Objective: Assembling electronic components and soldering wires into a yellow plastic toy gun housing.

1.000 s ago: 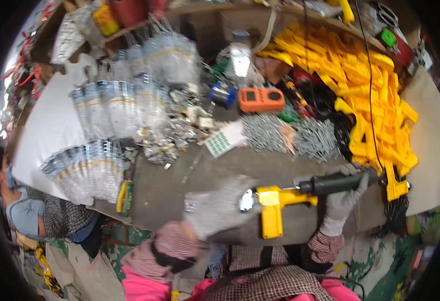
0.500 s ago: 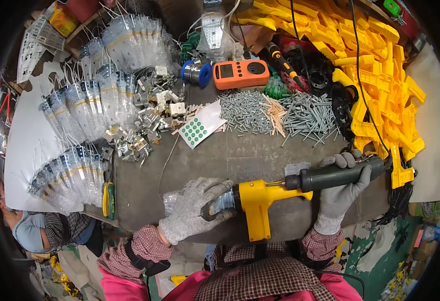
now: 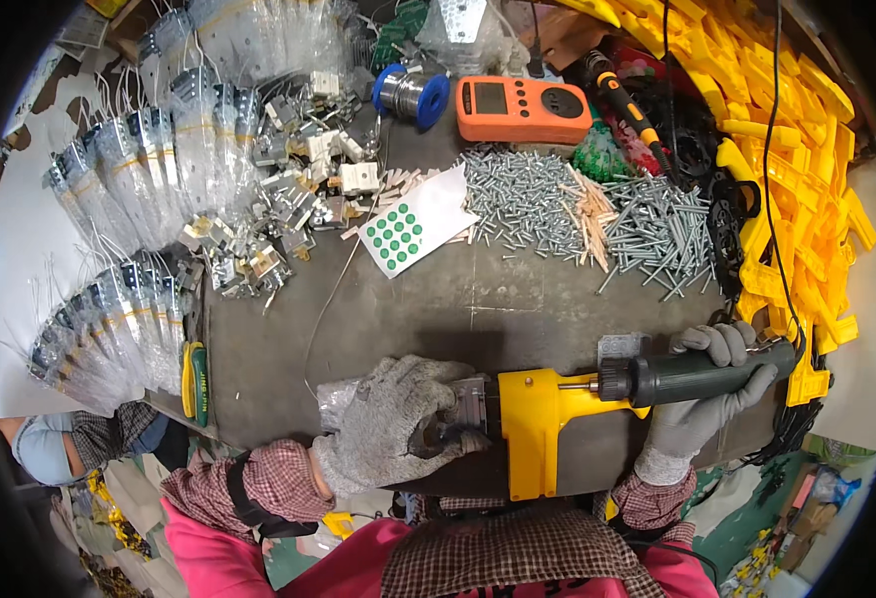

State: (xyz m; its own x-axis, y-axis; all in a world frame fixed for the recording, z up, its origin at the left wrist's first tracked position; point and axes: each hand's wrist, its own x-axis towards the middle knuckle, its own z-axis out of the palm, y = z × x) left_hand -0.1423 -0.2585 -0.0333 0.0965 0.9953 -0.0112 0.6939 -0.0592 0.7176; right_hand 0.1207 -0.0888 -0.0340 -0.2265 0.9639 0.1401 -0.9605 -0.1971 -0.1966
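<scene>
White sheet of green dot stickers beside perhaps bagged parts.

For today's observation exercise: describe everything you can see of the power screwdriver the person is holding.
The power screwdriver lies horizontally above the grey workbench. It has a dark green, plastic-looking grip and a thin metal shaft running left into a yellow bracket. The right hand, in a grey glove, wraps its grip; the left hand presses a small metal part at the bracket's far end.
</scene>
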